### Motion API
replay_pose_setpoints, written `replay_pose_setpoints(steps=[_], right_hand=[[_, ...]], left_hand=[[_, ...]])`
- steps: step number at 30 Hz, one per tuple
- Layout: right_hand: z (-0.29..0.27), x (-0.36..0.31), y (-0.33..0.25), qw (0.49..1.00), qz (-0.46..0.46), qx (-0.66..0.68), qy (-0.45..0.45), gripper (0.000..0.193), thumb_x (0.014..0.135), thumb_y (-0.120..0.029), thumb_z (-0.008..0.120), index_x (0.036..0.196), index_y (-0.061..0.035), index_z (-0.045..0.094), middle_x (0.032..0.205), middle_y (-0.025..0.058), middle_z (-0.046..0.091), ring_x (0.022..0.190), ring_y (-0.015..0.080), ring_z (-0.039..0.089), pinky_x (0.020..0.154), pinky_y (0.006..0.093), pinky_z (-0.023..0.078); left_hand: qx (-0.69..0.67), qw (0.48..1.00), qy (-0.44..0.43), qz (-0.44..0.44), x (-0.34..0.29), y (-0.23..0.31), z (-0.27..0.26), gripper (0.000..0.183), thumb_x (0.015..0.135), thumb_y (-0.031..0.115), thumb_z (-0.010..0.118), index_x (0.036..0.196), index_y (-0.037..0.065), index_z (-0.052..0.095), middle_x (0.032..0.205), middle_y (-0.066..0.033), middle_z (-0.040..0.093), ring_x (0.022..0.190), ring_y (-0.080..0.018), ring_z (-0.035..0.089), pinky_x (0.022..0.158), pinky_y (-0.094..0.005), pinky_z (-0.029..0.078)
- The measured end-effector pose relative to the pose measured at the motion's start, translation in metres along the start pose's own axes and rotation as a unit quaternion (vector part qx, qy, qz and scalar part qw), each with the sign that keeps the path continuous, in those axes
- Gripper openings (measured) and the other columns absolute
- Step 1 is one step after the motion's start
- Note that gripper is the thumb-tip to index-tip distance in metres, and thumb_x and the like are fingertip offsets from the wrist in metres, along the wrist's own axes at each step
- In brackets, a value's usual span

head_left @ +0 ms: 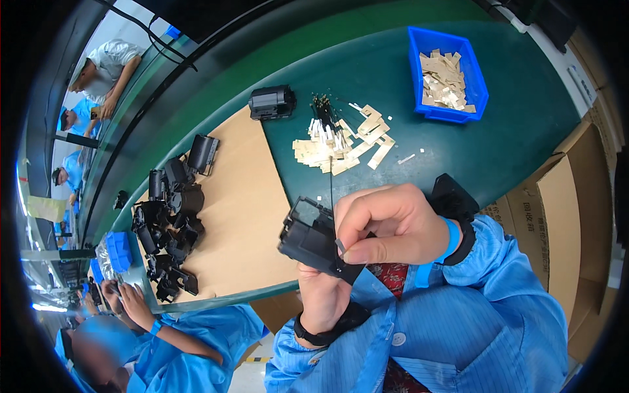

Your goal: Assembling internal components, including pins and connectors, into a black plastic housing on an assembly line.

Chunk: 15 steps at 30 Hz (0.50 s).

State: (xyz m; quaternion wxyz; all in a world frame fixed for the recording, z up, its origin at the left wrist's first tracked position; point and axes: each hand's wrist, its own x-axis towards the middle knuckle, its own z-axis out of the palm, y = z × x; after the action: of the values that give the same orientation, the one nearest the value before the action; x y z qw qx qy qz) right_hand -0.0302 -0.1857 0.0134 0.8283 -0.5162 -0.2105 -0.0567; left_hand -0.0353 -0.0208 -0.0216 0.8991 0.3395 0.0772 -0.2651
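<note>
My left hand point(322, 298) is closed around the underside of a black plastic housing point(308, 241), holding it tilted in front of my chest. Its upper end has an open rectangular frame. Above the housing, my right hand point(400, 223) pinches a thin black wire point(331, 187) between thumb and forefinger. The wire stands up past the fingertips, and a small grey piece shows at the pinch, against the housing. Part of the housing is hidden behind my right fingers. Beyond my hands lies a bunch of black wires point(321, 108) with white ends, among beige strips point(375, 124).
A blue bin point(483, 85) holds many beige strips at the far right. Several black housings point(173, 209) lie on a cardboard sheet point(242, 196) to the left; another housing point(272, 101) stands beyond. A black part point(452, 196) sits by my right wrist. A co-worker's hands point(134, 304) work at lower left.
</note>
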Motion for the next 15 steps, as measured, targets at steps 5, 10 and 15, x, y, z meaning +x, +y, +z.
replay_pose_setpoints(steps=[5,10,15], right_hand=[[-0.019,0.004,-0.009,0.987,0.11,-0.067,-0.097,0.009,0.078,-0.003,0.066,0.082,0.0033,0.061,0.079,0.0077,0.058,0.068,0.0118,0.053,0.059,0.0246,0.041],[-0.02,0.002,-0.009,0.972,0.184,-0.008,-0.145,0.008,0.079,-0.004,0.065,0.081,0.0026,0.061,0.078,0.0065,0.058,0.07,0.0108,0.053,0.06,0.0241,0.041],[-0.016,0.002,-0.008,0.976,0.187,-0.026,-0.108,0.008,0.079,-0.005,0.066,0.08,0.0016,0.062,0.076,0.0059,0.058,0.07,0.0114,0.053,0.062,0.025,0.041]], left_hand=[[0.11,0.984,-0.136,-0.007,0.007,0.028,0.002,0.095,0.065,-0.009,0.055,0.142,0.013,0.005,0.132,-0.0171,0.033,0.114,-0.0255,0.046,0.094,-0.0397,0.042],[0.251,0.943,-0.212,-0.056,0.004,0.047,-0.006,0.078,0.07,-0.013,0.055,0.138,0.002,0.021,0.12,-0.0117,0.042,0.109,-0.0205,0.048,0.091,-0.0316,0.042],[0.252,0.963,-0.101,-0.003,-0.005,0.038,0.004,0.062,0.064,0.002,0.074,0.117,-0.003,0.043,0.11,-0.0113,0.051,0.095,-0.0166,0.054,0.08,-0.0268,0.047]])
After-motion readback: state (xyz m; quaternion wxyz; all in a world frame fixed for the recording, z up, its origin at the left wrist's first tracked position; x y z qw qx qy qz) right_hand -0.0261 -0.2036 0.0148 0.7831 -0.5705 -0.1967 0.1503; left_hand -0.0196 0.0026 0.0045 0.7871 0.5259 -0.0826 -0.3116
